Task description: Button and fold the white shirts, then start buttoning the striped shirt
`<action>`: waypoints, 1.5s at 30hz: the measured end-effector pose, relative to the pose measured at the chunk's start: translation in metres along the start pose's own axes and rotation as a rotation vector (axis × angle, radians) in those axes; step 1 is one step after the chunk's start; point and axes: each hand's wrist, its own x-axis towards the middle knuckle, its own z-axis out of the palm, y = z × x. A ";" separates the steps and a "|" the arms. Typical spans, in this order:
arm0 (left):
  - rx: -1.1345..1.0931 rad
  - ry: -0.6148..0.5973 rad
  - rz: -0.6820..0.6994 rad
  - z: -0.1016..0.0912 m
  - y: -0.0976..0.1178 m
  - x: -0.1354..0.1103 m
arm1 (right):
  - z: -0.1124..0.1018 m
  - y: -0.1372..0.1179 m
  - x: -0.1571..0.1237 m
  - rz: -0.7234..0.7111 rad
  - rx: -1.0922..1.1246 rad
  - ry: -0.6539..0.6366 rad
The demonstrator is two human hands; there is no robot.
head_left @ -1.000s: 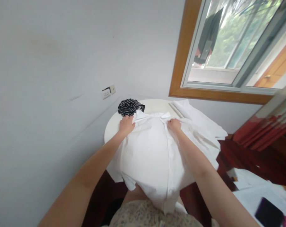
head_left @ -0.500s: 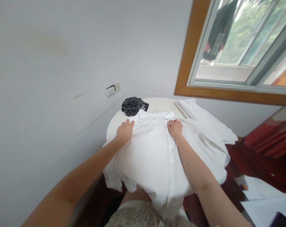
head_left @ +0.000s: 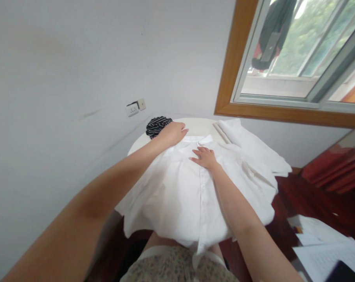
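A white button-up shirt [head_left: 177, 188] is spread over a round white table [head_left: 191, 123], its collar toward the far side and its hem hanging over the near edge. My left hand [head_left: 175, 134] is at the left side of the collar, thumb and fingers slightly apart with no cloth visible between them; the hand's underside is hidden. On the upper front, beside the button placket, my right hand [head_left: 206, 157] lies flat with fingers spread. A black cloth with white stripes [head_left: 158, 126] lies bunched just beyond my left wrist, partly covered by it.
Another folded white cloth [head_left: 250, 143] lies at the table's right and overhangs the edge. Behind the table is a wall with a socket [head_left: 132, 110]; a wood-framed window [head_left: 283, 113] is at the right. Papers [head_left: 327, 250] and a red curtain [head_left: 336, 170] are lower right.
My left hand has moved right and away from me, from the shirt's left shoulder to the collar. My right hand has shifted slightly left and its fingers have spread. The shirt's left side lies wider.
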 end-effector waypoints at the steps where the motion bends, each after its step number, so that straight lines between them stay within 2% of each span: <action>1: -0.015 -0.048 0.045 0.009 0.016 0.002 | 0.000 0.001 0.000 0.004 0.011 0.005; 4: -0.017 -0.251 0.249 0.051 0.050 -0.014 | 0.001 0.009 0.004 0.030 0.092 0.006; 6: 0.010 -0.276 0.294 0.079 0.060 -0.037 | 0.000 0.014 0.007 0.067 0.174 0.015; 8: -0.003 -0.245 0.275 0.097 0.060 -0.062 | -0.003 0.016 0.009 0.114 0.234 0.040; 11: -0.028 -0.198 0.199 0.104 0.057 -0.094 | -0.007 0.007 0.010 0.144 0.260 0.062; 16: -0.019 -0.196 0.123 0.093 0.064 -0.123 | -0.009 -0.030 0.018 0.073 0.263 0.063; 20: 0.028 -0.265 -0.044 0.081 0.058 -0.138 | -0.010 -0.047 0.039 0.194 0.187 -0.021; 23: 0.067 -0.323 -0.082 0.069 0.040 -0.153 | -0.014 -0.050 0.061 0.262 0.161 -0.058; 25: 0.080 -0.306 -0.064 0.060 0.026 -0.166 | -0.018 -0.050 0.075 0.291 0.141 -0.056; 28: 0.048 -0.250 -0.030 0.049 0.001 -0.188 | -0.020 -0.049 0.090 0.352 0.043 0.005; 31: -0.045 -0.297 -0.031 0.039 -0.022 -0.214 | -0.018 -0.046 0.098 0.383 -0.065 0.085; 33: -0.060 -0.347 -0.109 0.031 -0.029 -0.234 | -0.015 -0.043 0.101 0.365 -0.101 0.116; 36: -0.063 -0.410 -0.211 0.018 -0.023 -0.266 | -0.011 -0.040 0.103 0.327 -0.149 0.157; 38: -0.151 -0.441 -0.157 0.009 -0.010 -0.285 | -0.009 -0.037 0.104 0.328 -0.173 0.160; 41: -0.385 -0.513 0.091 -0.001 0.008 -0.299 | -0.008 -0.034 0.107 0.345 -0.189 0.086; 43: -0.509 -0.536 0.273 -0.005 0.014 -0.297 | -0.010 -0.031 0.108 0.331 -0.199 0.027; 45: -0.541 -0.484 0.361 -0.004 0.010 -0.284 | -0.013 -0.028 0.108 0.295 -0.203 -0.013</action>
